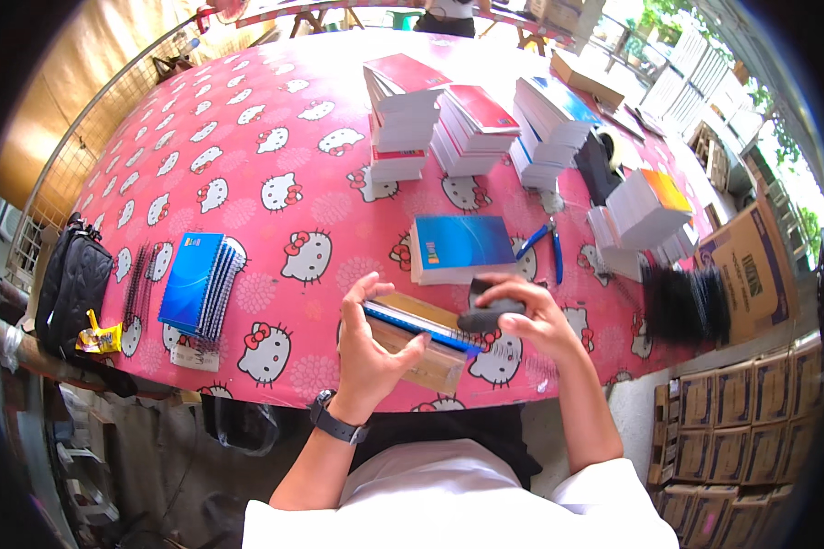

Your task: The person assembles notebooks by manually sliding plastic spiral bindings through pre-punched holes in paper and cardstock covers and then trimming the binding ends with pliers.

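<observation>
At the table's near edge my left hand (368, 359) is closed round a blue notebook (410, 320). The notebook stands on edge, its thin side up, against a wooden block (433, 373). My right hand (542, 320) grips a dark rounded object (487, 316) at the notebook's right end; its kind I cannot make out. Below that object, a dark wire coil lies along the notebook's edge, partly blurred. Just beyond my hands lies a stack of blue-covered pages (462, 245). To its right, blue-handled pliers (549, 247) rest with their handles apart.
Spiral-bound blue notebooks (192, 279) lie left, near a black bag (69, 279) and yellow packet (99, 337). Tall red-covered stacks (471, 128) and a blue-covered stack (551, 128) stand farther back. Black coils (682, 305) and a cardboard box (751, 270) are at right.
</observation>
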Tool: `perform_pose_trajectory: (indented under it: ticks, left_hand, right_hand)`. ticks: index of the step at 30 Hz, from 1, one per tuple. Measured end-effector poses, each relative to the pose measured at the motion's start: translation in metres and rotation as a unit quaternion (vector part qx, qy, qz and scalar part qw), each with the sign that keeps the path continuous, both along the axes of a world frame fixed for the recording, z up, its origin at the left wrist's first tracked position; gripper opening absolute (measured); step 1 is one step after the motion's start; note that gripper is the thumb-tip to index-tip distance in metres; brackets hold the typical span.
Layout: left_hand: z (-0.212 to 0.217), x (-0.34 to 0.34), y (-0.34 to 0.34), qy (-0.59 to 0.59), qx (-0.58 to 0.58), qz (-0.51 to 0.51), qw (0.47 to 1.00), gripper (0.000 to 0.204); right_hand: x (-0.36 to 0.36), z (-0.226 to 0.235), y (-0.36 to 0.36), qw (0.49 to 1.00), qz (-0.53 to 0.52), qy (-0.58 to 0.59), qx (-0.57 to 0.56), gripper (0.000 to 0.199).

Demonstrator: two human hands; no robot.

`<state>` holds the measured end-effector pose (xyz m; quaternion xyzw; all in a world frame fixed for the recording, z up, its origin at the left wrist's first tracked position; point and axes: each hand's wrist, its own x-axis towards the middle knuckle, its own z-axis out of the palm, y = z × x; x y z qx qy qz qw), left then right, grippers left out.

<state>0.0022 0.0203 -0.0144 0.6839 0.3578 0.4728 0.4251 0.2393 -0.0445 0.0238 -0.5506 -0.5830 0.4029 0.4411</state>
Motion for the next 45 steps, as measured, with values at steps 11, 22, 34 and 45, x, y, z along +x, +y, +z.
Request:
perform_pose_trajectory:
  ticks: [11,22,34,45]
  left_hand:
    - [-0.003,0.001,-0.022,-0.006,0.01,-0.033,0.999,0.082]
    - [-0.002,0.002,-0.023,-0.05,-0.084,-0.046,0.994,0.079]
    - [-0.002,-0.015,-0.016,-0.137,-0.135,-0.005,0.981,0.032]
    - [-0.001,-0.014,-0.021,-0.065,-0.075,0.054,0.994,0.035]
  right_hand:
    - [-0.01,-0.005,-0.036,0.984,0.089,0.151,-0.009,0.062]
    - [-0.006,-0.001,-0.011,1.0,0.004,-0.025,-0.015,0.059]
    - [-0.022,0.0,-0.009,0.995,0.099,0.025,0.015,0.054]
    - [-0.025,-0.002,0.004,0.987,0.091,0.131,0.01,0.049]
